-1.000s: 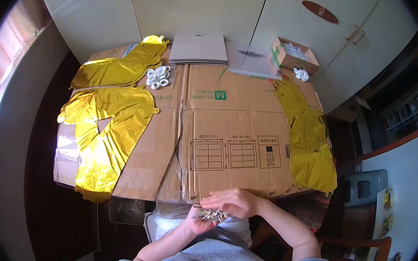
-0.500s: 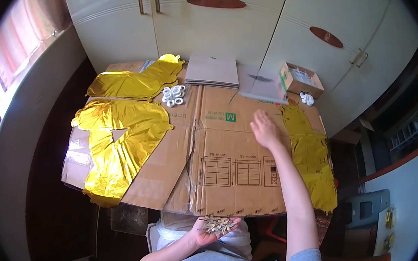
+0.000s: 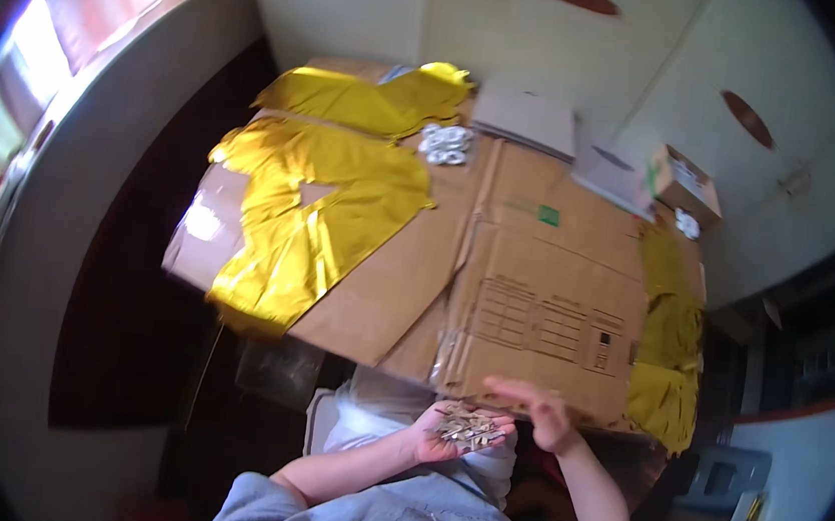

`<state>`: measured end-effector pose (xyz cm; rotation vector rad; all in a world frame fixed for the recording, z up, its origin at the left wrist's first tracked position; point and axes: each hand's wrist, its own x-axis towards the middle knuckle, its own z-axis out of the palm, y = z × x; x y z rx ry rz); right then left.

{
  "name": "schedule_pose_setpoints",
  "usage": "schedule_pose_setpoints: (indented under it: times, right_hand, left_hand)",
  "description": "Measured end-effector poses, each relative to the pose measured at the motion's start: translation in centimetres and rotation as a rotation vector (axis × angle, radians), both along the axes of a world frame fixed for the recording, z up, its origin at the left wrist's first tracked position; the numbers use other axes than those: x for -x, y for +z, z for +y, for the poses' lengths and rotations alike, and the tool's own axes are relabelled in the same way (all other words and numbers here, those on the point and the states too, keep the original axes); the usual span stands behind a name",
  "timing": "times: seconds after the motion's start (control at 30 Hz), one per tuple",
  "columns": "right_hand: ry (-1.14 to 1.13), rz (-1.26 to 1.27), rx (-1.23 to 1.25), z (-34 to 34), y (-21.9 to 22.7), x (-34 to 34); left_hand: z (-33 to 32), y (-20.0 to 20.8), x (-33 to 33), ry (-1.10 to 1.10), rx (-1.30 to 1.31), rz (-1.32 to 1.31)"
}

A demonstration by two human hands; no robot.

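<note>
My left hand point(image 3: 432, 445) lies cupped, palm up, below the front edge of the cardboard-covered table. It carries a heap of small, thin, pale scraps point(image 3: 470, 427); their exact kind is too small to make out. Just right of the heap and above it, my right hand point(image 3: 547, 418) hovers by the table edge, fingers stretched out, holding nothing that shows. Flat gold foil balloons point(image 3: 349, 216) cover the left side of the cardboard point(image 3: 404, 294). A further gold foil balloon point(image 3: 671, 320) lies along the right side.
White rolls or rings point(image 3: 446, 145) sit in a cluster at the back. Beside them are a stack of grey boards point(image 3: 524, 120), a clear plastic bag point(image 3: 615, 176), an open carton point(image 3: 686, 186) and a small white bundle point(image 3: 686, 223). Pale cupboards point(image 3: 548, 52) stand behind the table.
My right hand has come back from the right-hand middle of the cardboard to the front edge, near my left hand. The view has tilted and shifted. The heap stays in my left palm.
</note>
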<state>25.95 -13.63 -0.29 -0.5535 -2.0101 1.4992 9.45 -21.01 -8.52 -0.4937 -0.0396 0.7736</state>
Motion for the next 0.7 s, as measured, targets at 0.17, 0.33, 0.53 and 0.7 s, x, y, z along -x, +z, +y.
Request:
schedule_pose_setpoints:
  times: [0.17, 0.33, 0.53, 0.7]
  right_hand:
    - [-0.195, 0.140, 0.082, -0.6, -0.3, 0.2]
    - [-0.199, 0.196, 0.138, -1.2, -1.5, 1.8]
    - [-0.200, 0.211, 0.114, -3.0, -1.4, 3.2]
    - [-0.235, 0.155, 0.009, -4.5, -0.8, 3.3]
  left_hand:
    - [-1.7, -0.9, 2.3, 0.072, 0.022, -0.016]
    - [-3.8, -1.5, 6.8, 0.320, 0.051, 0.030]
    - [-7.8, -7.8, 17.2, 0.785, 0.125, 0.489]
    - [-9.5, -17.6, 27.8, 0.984, 0.119, 0.781]
